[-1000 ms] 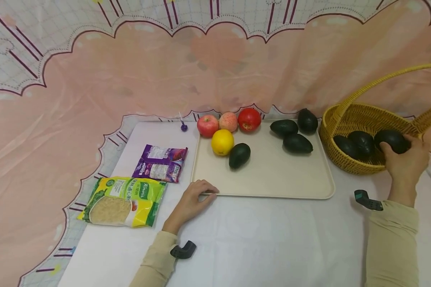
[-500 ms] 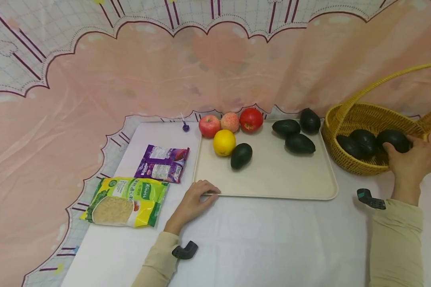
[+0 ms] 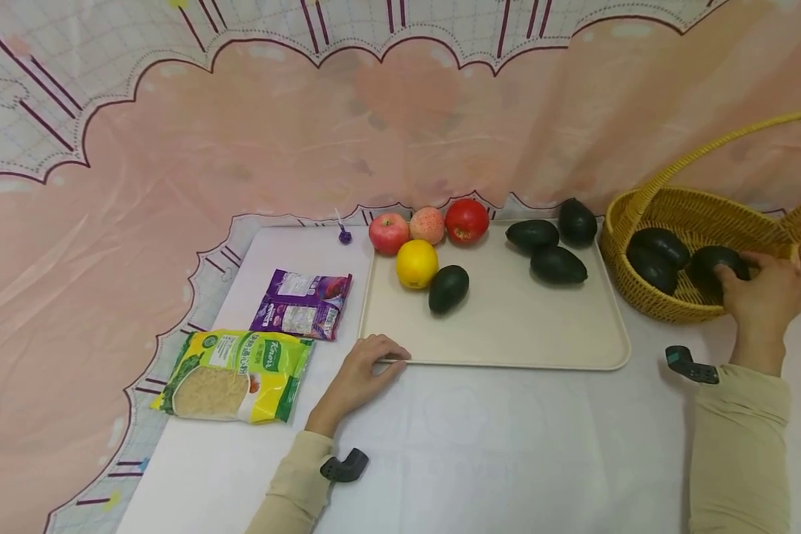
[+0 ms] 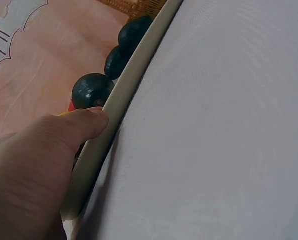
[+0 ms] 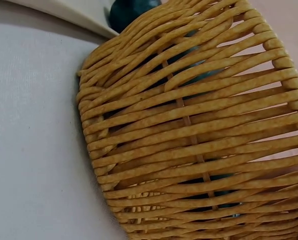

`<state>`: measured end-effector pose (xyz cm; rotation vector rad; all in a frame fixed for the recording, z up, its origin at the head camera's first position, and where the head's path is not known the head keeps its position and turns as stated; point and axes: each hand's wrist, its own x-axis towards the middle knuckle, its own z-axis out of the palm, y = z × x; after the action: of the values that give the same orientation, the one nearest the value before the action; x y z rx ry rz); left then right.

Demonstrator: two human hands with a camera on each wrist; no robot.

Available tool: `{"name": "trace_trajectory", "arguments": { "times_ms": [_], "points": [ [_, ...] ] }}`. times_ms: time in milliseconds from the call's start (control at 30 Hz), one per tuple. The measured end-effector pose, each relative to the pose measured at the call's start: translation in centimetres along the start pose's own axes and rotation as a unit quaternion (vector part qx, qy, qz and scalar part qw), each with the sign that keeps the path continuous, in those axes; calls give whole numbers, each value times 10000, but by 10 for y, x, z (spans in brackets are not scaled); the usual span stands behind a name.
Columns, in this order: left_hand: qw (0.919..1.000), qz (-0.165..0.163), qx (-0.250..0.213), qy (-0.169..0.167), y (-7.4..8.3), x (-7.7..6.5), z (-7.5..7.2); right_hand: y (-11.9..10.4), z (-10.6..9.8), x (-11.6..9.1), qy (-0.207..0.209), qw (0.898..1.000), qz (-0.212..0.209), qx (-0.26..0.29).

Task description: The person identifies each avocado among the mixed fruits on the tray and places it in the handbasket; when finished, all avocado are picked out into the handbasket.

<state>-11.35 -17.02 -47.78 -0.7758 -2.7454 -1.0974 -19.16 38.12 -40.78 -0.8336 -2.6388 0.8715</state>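
Avocado [image 3: 707, 267] here, down inside the wicker basket [image 3: 667, 308] right of the tray [image 3: 507, 337], pinched by the right hand [image 3: 767, 297], fingertips partly hidden behind the fruit! The right-wrist view catches mostly weave, dark patches showing through gaps. Two more avocados [image 3: 652, 269] crowd the basket; its handle [image 3: 681, 167] arches up, cut off at the frame's edge. Left hand [image 3: 360, 374] pinches the tray's near rim; a Knorr bag [image 3: 236, 377] lies left of the tray.
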Motion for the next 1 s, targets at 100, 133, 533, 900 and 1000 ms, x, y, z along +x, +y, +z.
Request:
{"name": "trace_trajectory", "arguments": {
  "times_ms": [100,133,533,900,1000],
  "points": [
    [9999,90,-9,76,0,0,1,0,-1,-1,50,9999,11,111],
    [9999,110,-6,90,0,0,1,0,-2,-2,97,9998,-11,158],
    [9998,115,5,143,-1,-1,2,1,0,-14,1074,9858,-89,1289],
    [9998,146,18,138,-2,-1,1,-16,8,-27,927,9760,-837,1783],
    [9999,101,9,111,-2,-1,1,-22,11,-31,889,9736,-1074,1809]
  ]
}}
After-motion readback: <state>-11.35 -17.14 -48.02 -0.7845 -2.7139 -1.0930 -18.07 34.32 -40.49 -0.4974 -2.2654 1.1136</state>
